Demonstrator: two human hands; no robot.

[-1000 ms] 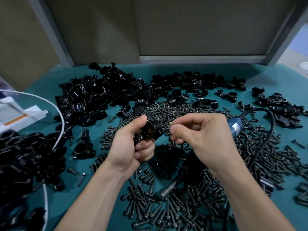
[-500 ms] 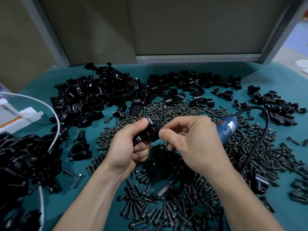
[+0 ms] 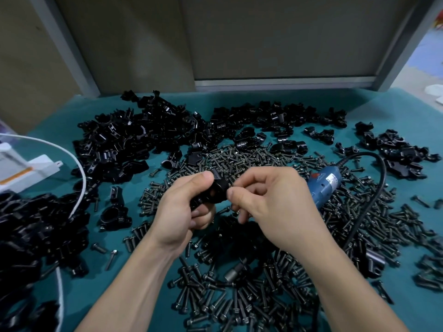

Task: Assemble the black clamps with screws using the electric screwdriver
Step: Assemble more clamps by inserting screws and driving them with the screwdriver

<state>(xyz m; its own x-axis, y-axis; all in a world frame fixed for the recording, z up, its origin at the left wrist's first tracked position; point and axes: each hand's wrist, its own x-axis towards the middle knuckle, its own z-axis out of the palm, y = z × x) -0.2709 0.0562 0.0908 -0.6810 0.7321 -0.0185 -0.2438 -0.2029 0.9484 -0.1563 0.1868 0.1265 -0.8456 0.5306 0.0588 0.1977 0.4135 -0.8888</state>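
Presently, left hand (image 3: 182,207) has its grip clamped round a small black moulded clamp (image 3: 215,192) above the teal counter (image 3: 263,104) centre. Right hand (image 3: 275,207) pinches the clamp's 3 o'clock edge; what its fingertips hold is hidden. Likely hand-starting one of the loose dark steel screws (image 3: 239,295). Next move needs the blue corded electric screwdriver (image 3: 326,185), lying at 3 o'clock.

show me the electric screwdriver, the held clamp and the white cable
electric screwdriver (image 3: 323,188), head view, blue body
held clamp (image 3: 217,191), head view, black front face
white cable (image 3: 84,182), head view, curved stretch
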